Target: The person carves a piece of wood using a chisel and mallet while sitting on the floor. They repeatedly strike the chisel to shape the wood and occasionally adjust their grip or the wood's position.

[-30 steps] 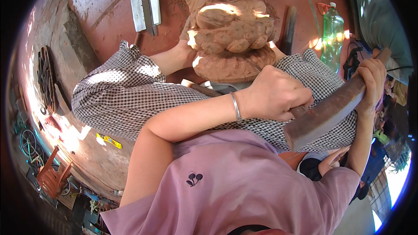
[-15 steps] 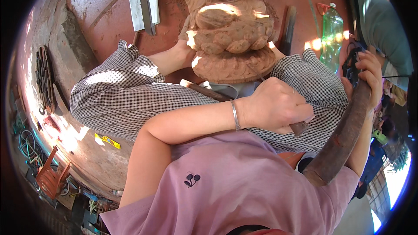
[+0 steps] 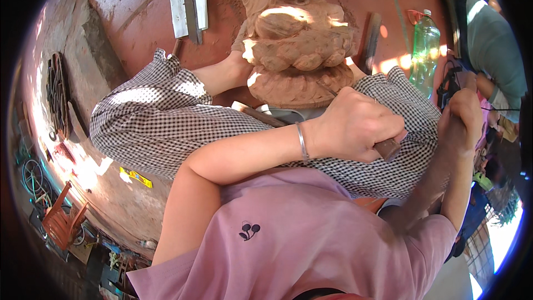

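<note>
Hemmed between checked-trousered knees on the red floor (image 3: 139,5), a rounded brown carved wooden figure (image 3: 302,61) met a wooden-handled chisel (image 3: 386,147) clamped in the left hand (image 3: 355,125), the right hand (image 3: 463,119) gripping a dark wooden mallet (image 3: 427,183).

The carved wooden figure (image 3: 300,55) sits between the knees, the plastic bottle (image 3: 425,47) to its right, the flat metal tool (image 3: 189,3) to its left.

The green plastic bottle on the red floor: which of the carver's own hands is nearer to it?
Right. The right hand, gripping a wooden mallet, is just below-right of the green bottle; the left hand, holding a chisel, sits farther left.
</note>
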